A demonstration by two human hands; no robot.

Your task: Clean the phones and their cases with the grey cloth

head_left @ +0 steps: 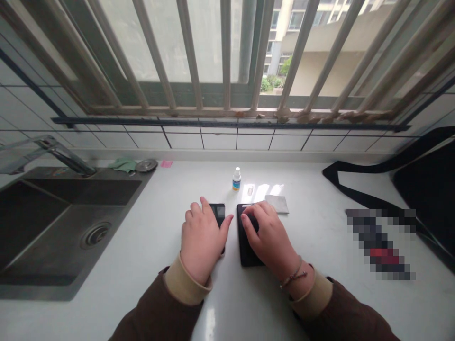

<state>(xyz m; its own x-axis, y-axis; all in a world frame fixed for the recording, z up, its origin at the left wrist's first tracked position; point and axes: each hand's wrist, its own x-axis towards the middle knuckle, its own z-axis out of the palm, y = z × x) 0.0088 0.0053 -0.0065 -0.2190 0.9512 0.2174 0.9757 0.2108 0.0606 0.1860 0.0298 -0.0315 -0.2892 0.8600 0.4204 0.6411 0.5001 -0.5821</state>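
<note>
My left hand [202, 237] lies palm down over a smartphone [219, 211], fingers and thumb apart. It hides most of the phone; the dark upper right corner and right edge show. My right hand [272, 237] rests on a black flat rectangular item [245, 251] with a light strip at its top edge. Its fingers are bent and the thumb stands a little apart from them, though some fingertips are hidden. Beyond both hands a small white bottle [236, 180] with a blue and orange label stands upright. A pale flat packet [277, 204] lies just past my right fingers.
On the left is a sink [117, 225] with a chrome faucet [67, 156]. A green cloth [122, 164], a metal drain cover [146, 165] and a pink slip [167, 164] lie along the back. A black bag [426, 180] with its strap sits at right, near a blurred-out item [382, 246]. Window bars rise behind.
</note>
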